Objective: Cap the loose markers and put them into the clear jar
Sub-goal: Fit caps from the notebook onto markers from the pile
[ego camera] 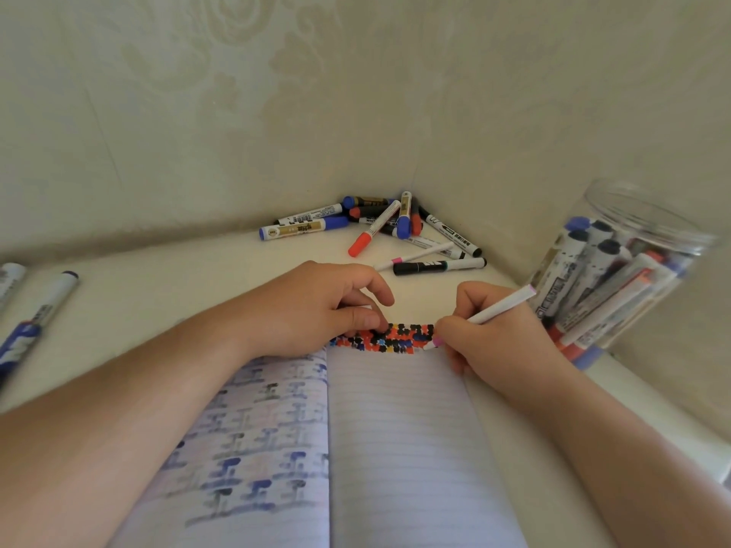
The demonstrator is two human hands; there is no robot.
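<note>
Lined notebook [395, 448], right hand [490, 334] gripping pink pen [496, 308], marker labels unreadable

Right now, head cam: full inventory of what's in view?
jar: one, clear, far right, holding many markers
marker pile: about a dozen, blue, red, black caps, in the far corner
left markers: two, blue and white, at the left edge
notebook: one, lined, open in the centre, coloured marks along its top edge
pen: one, white with pink tip, tip on the notebook
left hand: presses the notebook's top edge
right hand: grips the pen
</note>
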